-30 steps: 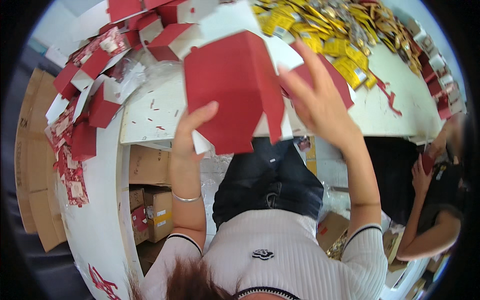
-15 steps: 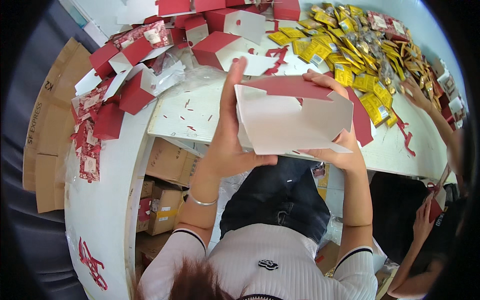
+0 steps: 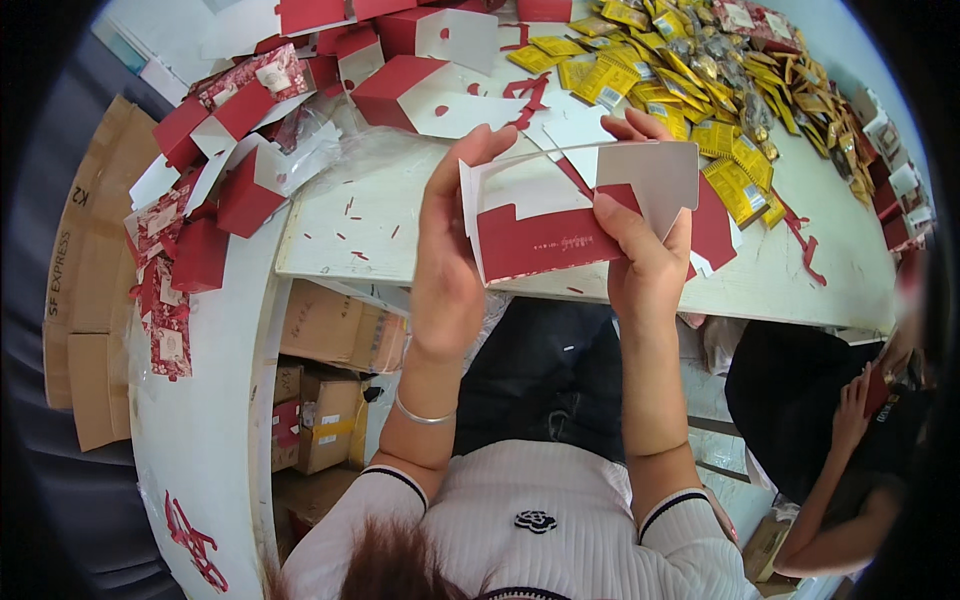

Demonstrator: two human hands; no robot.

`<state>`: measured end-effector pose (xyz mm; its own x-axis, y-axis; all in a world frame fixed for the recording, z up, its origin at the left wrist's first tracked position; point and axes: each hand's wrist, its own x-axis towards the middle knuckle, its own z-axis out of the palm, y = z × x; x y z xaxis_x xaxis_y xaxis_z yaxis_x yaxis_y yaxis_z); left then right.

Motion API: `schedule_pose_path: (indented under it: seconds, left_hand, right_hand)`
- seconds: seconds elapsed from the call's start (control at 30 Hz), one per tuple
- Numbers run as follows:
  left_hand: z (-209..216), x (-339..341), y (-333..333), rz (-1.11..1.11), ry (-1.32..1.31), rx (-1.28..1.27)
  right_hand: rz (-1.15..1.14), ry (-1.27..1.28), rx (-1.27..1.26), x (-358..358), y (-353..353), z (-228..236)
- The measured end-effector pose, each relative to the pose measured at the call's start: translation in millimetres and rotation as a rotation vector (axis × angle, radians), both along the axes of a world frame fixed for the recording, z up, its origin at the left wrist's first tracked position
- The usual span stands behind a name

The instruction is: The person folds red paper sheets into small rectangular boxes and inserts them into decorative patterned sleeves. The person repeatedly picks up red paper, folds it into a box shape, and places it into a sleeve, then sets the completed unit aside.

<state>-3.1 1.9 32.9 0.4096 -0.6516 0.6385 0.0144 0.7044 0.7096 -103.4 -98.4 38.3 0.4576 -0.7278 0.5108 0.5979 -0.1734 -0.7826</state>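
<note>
Between my hands is a part-folded cardboard box [image 3: 545,243], red outside and white inside, held above the table's front edge. My left hand [image 3: 446,240] presses against its left end, fingers curled over the top corner. On the other side my right hand [image 3: 645,250] grips it, thumb on the red front panel and some fingertips showing behind. A white end flap [image 3: 665,175] stands up beside the right thumb. Behind that hand, a red cardboard piece [image 3: 712,225] lies on the table, partly hidden.
Folded red boxes [image 3: 400,92] crowd the far left. Yellow packets [image 3: 605,82] are heaped at the far right, near a red ribbon [image 3: 803,245]. Red scraps [image 3: 350,208] dot the white table [image 3: 330,250]. At the right, a co-worker's hand [image 3: 850,410] holds something red.
Both hands have tilted the box, so its red front panel now faces me instead of its white side. My right thumb has come onto that panel. The co-worker's reaching arm has drawn back.
</note>
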Motion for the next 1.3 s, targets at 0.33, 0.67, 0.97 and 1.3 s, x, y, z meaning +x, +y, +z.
schedule_pose_path:
  seconds: [0.33, 0.67, 0.97, 1.3]
  left_hand:
    - [-1.0, 6.9, 1.2, 0.116, 0.051, 0.13]
    - [-11.9, 1.0, -3.4, 0.295, 0.03, 0.115]
    - [-11.0, 13.1, 0.7, 0.392, -0.389, 0.129]
    - [-17.2, 5.4, -8.0, 0.504, -0.361, 0.13]
  right_hand:
    - [0.185, -0.12, 0.028, -0.1, -4.6, -15.2]
    - [-0.134, 0.093, -0.375, 4.7, -3.7, -26.4]
    - [-0.117, 0.04, -0.462, -8.1, -6.0, -23.6]
    - [-0.251, 0.181, -0.666, 3.2, -8.0, -23.1]
